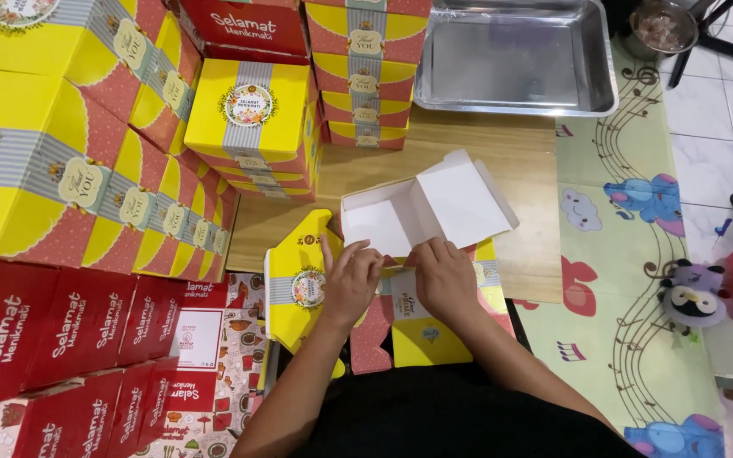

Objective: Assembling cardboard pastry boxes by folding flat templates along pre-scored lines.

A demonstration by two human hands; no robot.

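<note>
Wooden board (pixel 502 161) | yellow-red boxes (pixel 252 119) stacked | both hands' grip pinching half-folded box (pixel 422 208)

A low wooden board (pixel 519 161) carries stacked yellow boxes (pixel 252 119) and a metal tray (pixel 515 55).

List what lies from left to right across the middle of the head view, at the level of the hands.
Flat red boxes → left hand on the yellow flap of the part-folded box → right hand → patterned play mat → small penguin toy.
</note>
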